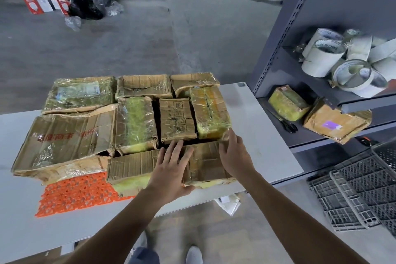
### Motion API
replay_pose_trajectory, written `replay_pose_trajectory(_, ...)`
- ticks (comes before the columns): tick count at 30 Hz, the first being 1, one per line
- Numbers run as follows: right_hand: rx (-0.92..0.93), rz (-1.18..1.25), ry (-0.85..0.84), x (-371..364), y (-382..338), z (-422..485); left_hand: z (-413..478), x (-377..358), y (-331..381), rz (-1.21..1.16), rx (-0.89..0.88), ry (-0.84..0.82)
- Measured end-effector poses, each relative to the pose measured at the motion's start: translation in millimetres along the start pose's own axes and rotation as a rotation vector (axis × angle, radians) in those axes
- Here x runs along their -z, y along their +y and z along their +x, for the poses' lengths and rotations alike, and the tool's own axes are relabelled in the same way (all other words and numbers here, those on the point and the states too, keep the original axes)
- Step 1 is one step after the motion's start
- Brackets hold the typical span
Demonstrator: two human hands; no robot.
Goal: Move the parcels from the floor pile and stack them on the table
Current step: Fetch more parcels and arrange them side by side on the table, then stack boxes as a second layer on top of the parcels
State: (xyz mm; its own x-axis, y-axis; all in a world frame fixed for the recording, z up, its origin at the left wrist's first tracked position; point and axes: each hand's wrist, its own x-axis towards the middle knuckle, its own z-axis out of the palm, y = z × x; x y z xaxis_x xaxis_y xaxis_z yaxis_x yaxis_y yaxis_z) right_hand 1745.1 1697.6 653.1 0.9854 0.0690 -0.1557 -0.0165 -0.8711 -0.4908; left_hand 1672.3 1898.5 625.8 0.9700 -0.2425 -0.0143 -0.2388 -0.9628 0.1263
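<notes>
Brown cardboard parcels (137,126), some showing yellow under clear wrap, cover a white table (261,126). An orange lattice mat (77,195) lies beneath.

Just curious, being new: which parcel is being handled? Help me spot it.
Start at the white table, then its near row. The front right parcel is creased brown cardboard at that row's right end. It alone has the left hand and right hand on it.

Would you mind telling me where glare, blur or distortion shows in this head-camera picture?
Head view: glare glints off the wrapped parcels; the wide lens slants the shelf upright; the tape rolls near the right rim look smeared.
</notes>
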Motion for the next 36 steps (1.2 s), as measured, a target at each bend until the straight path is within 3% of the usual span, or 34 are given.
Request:
replay_pose_trajectory(10,0.165,-0.129,0.183,13.0,-13.3,27.9,2.8,9.7,3.5,-0.025,-0.069,0.010)
replay_pose_trajectory(19,0.356,-0.128,0.136,9.6,-49.2,38.1,2.1,30.8,-2.8,-0.038,-0.048,0.077)
replay_pose_trajectory(28,0.670,-0.045,0.008,-26.7,-129.0,26.8,-47.7,55.1,-36.0,-0.124,0.328,0.220)
replay_pose_trajectory(36,0.923,0.033,-0.110,-72.7,-220.4,-32.1,-150.7,73.3,-78.5,-0.136,0.684,0.274)
